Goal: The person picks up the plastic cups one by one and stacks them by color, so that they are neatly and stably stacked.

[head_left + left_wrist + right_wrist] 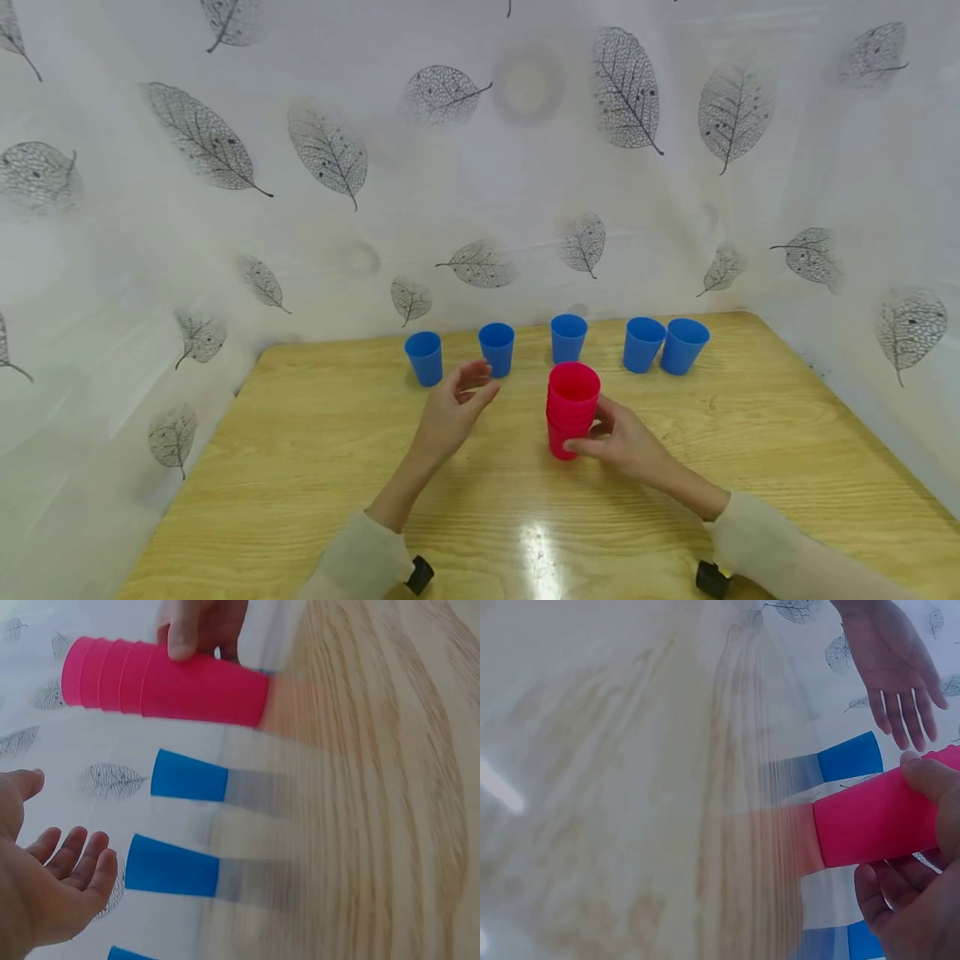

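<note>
A stack of several nested red cups (572, 412) stands upright, mouth up, on the wooden table. My right hand (628, 442) grips it low on its right side, thumb in front and fingers behind, as the right wrist view also shows with the lowest red cup (877, 821). My left hand (452, 408) is raised to the left of the stack, fingers loosely bent and holding nothing. Behind that hand, a blue cup (497, 350) is partly covered by its fingertips in the head view. In the left wrist view the left palm (56, 892) is bare.
Along the back of the table (315, 467) several blue cups stand mouth up in a row: one at the far left (424, 358), another behind the red stack (568, 337), and a close pair (642, 344) at the right. A leaf-patterned curtain (465, 192) borders the table behind.
</note>
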`<state>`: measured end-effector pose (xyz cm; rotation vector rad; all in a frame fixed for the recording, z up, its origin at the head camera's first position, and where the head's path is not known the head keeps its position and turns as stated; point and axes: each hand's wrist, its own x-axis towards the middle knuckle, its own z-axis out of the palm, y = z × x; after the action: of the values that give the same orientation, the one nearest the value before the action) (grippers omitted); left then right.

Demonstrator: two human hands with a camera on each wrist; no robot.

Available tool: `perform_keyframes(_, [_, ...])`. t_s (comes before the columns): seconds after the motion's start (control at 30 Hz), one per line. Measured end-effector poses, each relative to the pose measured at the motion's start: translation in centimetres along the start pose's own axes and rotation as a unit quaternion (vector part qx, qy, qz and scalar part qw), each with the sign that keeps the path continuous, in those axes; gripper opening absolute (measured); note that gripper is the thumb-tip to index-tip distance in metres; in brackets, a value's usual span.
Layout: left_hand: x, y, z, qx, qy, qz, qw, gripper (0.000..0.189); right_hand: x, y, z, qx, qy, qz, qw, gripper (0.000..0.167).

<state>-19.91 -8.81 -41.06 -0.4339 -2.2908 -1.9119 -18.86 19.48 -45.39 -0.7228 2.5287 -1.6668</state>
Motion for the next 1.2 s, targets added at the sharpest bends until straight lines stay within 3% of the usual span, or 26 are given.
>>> perform_keyframes(0.23, [-0.5, -0.8, -2.2, 0.016, 0.040, -0.007, 0.9990, 0.037, -0.5, -0.1, -0.6, -0.001, 0.013, -0.002, 0.9999, 0.050])
perform_keyframes(0.77, [-1.3, -2.5, -7.0, 0.063, 0.075, -0.034, 0.9946, 0.042, -1.4, 0.4, -2.0, -0.008, 0.029, 0.021, 0.9993, 0.049])
perform_keyframes(1.2, [-0.7, -3.4, -8.7, 0.080, 0.105, -0.049, 0.9900, 0.042, -2.7, 0.7, -3.9, -0.029, 0.053, 0.041, 0.9973, 0.049])
